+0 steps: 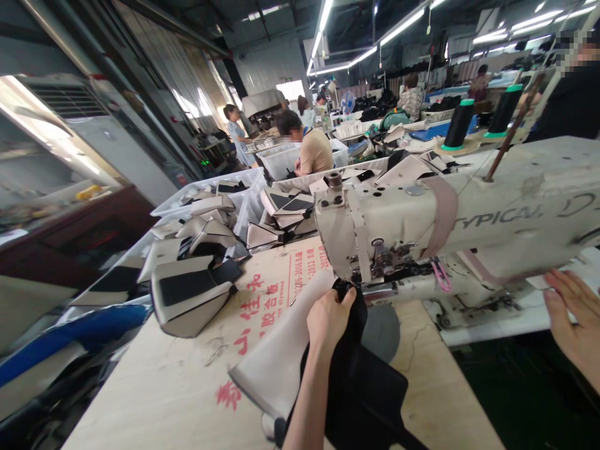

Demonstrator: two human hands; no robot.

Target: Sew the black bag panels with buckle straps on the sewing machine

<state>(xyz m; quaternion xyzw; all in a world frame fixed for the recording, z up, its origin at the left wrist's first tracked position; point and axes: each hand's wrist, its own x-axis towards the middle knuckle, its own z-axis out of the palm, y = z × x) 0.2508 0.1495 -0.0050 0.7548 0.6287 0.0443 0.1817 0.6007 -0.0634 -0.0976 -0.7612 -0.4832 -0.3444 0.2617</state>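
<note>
My left hand (330, 315) is closed on the upper edge of a sewn piece of black and pale material (365, 387), right by the needle area of a sewing machine (389, 219). The piece's pale panel (276, 356) spreads left over the plywood table (169, 387), and its black part hangs toward me. On the right, my right hand (574, 315) is at the machine's base, fingers stretched out under the arm, with nothing seen in it. Whether it touches the base I cannot tell. The needle and presser foot are mostly hidden behind my left hand.
A finished-looking pale and black piece (187, 300) sits on the table's left. Behind it stand plastic bins (253, 187) full of similar pieces. Black thread cones (459, 125) stand behind the machine. A co-worker (314, 150) bends over beyond the bins; a dark-clothed person (572, 94) is at far right.
</note>
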